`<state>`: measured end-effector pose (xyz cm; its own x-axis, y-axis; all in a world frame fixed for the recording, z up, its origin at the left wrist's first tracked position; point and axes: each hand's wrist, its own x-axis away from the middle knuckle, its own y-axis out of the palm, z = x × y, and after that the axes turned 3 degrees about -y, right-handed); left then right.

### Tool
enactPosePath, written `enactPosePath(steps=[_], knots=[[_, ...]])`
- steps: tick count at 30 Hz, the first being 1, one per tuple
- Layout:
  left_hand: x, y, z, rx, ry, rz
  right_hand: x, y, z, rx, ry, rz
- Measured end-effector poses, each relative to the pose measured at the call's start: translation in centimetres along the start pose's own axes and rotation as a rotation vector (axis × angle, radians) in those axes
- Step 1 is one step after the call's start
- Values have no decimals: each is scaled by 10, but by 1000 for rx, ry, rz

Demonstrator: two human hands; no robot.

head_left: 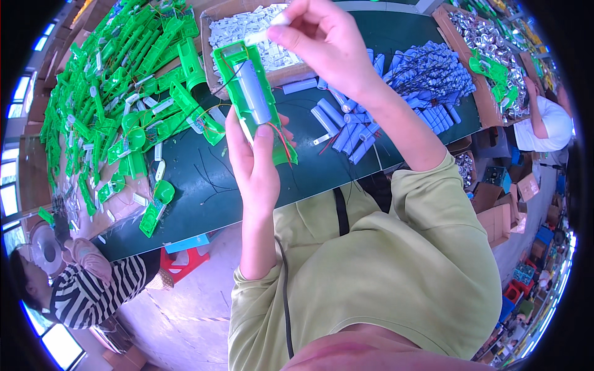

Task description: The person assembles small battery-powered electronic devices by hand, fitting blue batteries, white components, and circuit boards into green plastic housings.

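The left hand (pixel 255 162) held the green case (pixel 236 93) above the counter (pixel 207 191), fingers closed around its lower part, a blue cell (pixel 253 93) inside. The right hand's (pixel 328 44) fingers pinched a white piece (pixel 257 38) near the case's upper end.

No text, label, number or sign is readable: the green casing (pixel 268 93), blue cylinder (pixel 253 93) and white pieces (pixel 232 34) show no legible print (any marks would be too small).
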<state>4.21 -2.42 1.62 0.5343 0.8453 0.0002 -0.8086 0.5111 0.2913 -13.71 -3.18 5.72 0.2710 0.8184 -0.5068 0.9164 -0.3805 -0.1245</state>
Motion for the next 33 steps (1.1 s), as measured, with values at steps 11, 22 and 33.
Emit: enactPosePath(steps=[11, 22, 33], knots=[[3, 5, -8, -162, -60, -97, 2, 0, 40, -54, 141, -187], [-24, 5, -16, -113, -82, -101, 15, 6, 38, -296, 395, -185], [-111, -139, -3, -1598, 228, 373, -186, -161, 198, 217, 405, 33]])
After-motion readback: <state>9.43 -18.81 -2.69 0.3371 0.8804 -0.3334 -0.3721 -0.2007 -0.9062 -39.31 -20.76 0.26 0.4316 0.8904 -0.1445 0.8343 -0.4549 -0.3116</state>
